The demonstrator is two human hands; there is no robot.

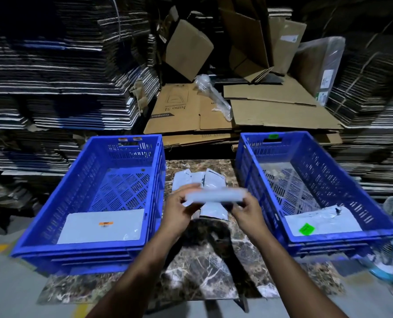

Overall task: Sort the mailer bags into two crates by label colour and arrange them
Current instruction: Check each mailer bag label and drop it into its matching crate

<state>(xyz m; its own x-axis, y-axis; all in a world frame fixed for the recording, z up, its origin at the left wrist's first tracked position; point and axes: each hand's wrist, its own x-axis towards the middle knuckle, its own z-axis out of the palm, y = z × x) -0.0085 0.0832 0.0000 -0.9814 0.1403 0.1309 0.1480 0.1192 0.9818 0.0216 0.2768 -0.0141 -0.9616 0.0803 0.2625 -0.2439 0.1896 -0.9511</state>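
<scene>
Two blue crates sat on a marble-look table (204,267), one each side of a gap. The L crate (53,216) held 1 flat white mailer (87,228) w/ an orange label (105,224), lying at the near end of the floor. The R crate (374,214) also held 1 mailer (326,220), this one w/ a green label (306,229), again at the near end. Small stickers marked the far rims: 2 orange (129,139) on the L crate, 1 green (273,136) on the R.

Between the crates lay a loose pile of white bags (202,177) on the table; approx 3–4 could be made out, exact count unclear since they overlapped and the hands covered some.

Both hands were raised over that pile, sharing 1 bag (216,195) held nearly edge-on and motion-blurred, so its label colour could not be read. The left hand (181,206) pinched its L end, fingers curled round the edge. The right hand (248,208) gripped the R end, thumb on top.

Behind the table: flattened brown cartons (259,111), 1 open box (186,49), a scrap of clear plastic wrap (214,97), and tall stacks of flat cardboard (53,76) on both sides.
</scene>
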